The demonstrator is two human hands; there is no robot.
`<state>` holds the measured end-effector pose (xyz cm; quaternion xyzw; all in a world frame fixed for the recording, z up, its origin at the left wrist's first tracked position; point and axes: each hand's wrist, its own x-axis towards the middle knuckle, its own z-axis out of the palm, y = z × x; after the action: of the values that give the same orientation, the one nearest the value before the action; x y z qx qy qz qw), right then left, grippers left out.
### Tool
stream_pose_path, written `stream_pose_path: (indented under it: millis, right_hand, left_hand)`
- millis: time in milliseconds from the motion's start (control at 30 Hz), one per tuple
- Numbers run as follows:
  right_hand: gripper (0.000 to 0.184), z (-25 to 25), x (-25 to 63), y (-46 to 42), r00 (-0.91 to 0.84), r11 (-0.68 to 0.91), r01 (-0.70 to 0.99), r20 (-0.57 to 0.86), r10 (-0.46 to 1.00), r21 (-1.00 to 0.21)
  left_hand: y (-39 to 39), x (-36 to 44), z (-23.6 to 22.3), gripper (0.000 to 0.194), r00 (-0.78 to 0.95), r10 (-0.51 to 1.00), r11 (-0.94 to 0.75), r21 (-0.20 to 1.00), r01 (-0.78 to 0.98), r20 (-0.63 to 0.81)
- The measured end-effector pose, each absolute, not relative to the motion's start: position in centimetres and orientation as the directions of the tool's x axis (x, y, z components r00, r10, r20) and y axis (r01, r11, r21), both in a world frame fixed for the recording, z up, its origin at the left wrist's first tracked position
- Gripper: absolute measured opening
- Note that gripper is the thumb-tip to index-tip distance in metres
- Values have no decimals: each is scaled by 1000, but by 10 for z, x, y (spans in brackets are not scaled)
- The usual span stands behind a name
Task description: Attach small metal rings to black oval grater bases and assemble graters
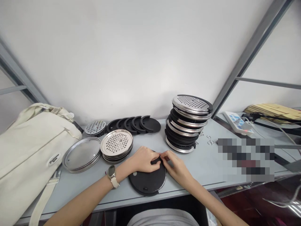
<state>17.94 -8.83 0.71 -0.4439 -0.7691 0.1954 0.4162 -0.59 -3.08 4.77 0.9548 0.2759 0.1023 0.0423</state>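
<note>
A black round disc point(148, 182) lies near the front edge of the table. My left hand point(145, 160), with a watch on its wrist, is closed on the disc's far part, the thumb lying on top. At the far right rim my right hand point(174, 164) pinches, its fingertips meeting those of the left. Whatever small piece sits between these fingertips is too small and covered to make out. Just behind the left hand stands a stack of metal grater plates point(118, 142).
Plain metal discs point(82, 153) are stacked at left, beside a cream bag point(35, 157). Several black discs point(150, 125) overlap along the wall. A tall, leaning stack of assembled graters point(188, 125) stands back right, near small metal rings point(209, 142). A power strip point(237, 123) lies farther right.
</note>
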Motion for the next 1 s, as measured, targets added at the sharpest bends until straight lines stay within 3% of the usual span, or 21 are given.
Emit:
stream_pose_path:
  millis: [1000]
  right_hand:
    - [11,6,182,-88,-279,535,525,460,843,-662]
  left_hand:
    - [-30,-4,45,21,814,560,-828,145,542,154]
